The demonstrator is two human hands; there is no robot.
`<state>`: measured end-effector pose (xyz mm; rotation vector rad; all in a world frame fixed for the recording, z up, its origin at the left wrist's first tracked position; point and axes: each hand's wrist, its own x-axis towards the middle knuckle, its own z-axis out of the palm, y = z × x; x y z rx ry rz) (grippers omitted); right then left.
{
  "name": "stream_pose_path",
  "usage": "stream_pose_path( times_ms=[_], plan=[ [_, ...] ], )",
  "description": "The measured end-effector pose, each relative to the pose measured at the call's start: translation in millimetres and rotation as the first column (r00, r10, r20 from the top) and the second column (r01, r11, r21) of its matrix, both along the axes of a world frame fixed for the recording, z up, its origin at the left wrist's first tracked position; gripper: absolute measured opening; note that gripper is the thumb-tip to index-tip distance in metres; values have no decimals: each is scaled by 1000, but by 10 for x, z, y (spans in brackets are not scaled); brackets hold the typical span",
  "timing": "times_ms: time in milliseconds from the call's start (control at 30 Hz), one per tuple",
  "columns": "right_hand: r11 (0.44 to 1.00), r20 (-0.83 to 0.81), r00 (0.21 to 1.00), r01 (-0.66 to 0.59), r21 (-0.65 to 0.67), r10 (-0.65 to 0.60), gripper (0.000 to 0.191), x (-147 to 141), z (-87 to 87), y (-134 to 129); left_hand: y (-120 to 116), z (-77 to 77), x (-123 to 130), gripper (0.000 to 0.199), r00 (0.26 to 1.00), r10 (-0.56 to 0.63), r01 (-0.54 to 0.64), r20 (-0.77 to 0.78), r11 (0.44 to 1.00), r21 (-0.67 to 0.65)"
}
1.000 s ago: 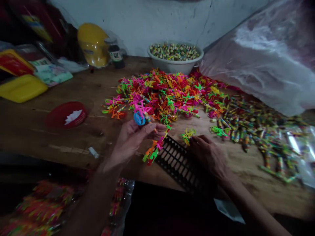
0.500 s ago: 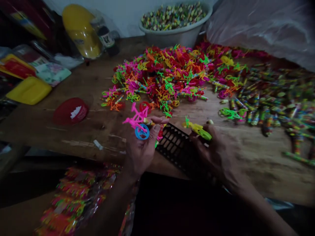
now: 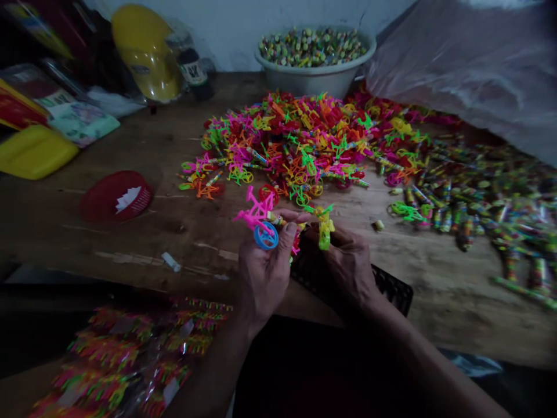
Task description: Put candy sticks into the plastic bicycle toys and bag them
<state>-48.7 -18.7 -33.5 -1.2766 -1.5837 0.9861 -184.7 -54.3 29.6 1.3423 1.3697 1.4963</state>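
Near the table's front edge, my left hand is closed around a pink toy bicycle with a blue wheel. Small candy tubes show between its thumb and fingers. Close beside it, my right hand pinches a yellow-green toy bicycle, which stands on edge. A black slotted tray lies under my right hand and is partly hidden by it. Behind both hands spreads a heap of colourful toy bicycles with candy tubes.
A grey basin of candy tubes stands at the back. Loose candy tubes cover the right side. To the left are a red basket, a yellow scoop and a bottle. Packed bags lie lower left.
My right hand has moved left, close to my left hand, and the yellow-green bicycle has turned on edge. A loose candy piece now shows on the table right of my right hand. The view has shifted slightly.
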Motion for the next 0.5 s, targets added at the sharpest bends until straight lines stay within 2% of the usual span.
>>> stream_pose_path(
  times_ms=[133,333,500],
  plan=[
    [997,143,989,15,70,-25,22,-2,-37,2,6,-2,-24,13,999,-5,5,33,1000,0],
    [994,160,987,-21,107,4,18,4,-64,-1,-5,-11,-59,12,997,-19,19,79,1000,6],
    [991,290,957,-35,129,-4,16,-6,-43,22,1,-27,-83,11,990,-17,22,143,999,-33]
  ],
)
